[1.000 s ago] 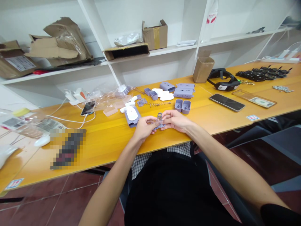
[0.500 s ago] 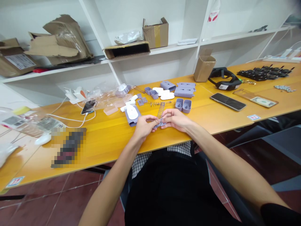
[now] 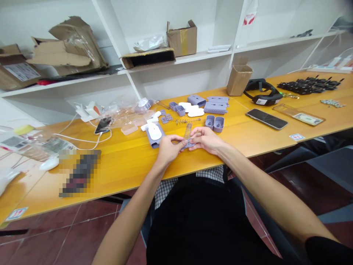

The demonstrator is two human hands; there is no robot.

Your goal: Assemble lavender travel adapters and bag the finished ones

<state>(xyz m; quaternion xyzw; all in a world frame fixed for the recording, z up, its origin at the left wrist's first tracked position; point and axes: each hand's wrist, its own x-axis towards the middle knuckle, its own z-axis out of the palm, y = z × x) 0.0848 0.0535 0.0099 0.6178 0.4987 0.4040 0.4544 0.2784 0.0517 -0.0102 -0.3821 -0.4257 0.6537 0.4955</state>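
Both hands pinch a small plate with a spring rising from it.
Near the table's [image 3: 129,167] front edge, the left hand [image 3: 169,148] and right hand [image 3: 206,141] grip the plate [image 3: 190,144] from either side, the spring [image 3: 188,130] leaning slightly right between them. Beyond lie two cups [image 3: 218,124] on the right, loose springs [image 3: 190,120], white covers [image 3: 196,112] and, farthest, purple cases [image 3: 215,107].

Spring [image 3: 189,129] between the hands [image 3: 205,141]
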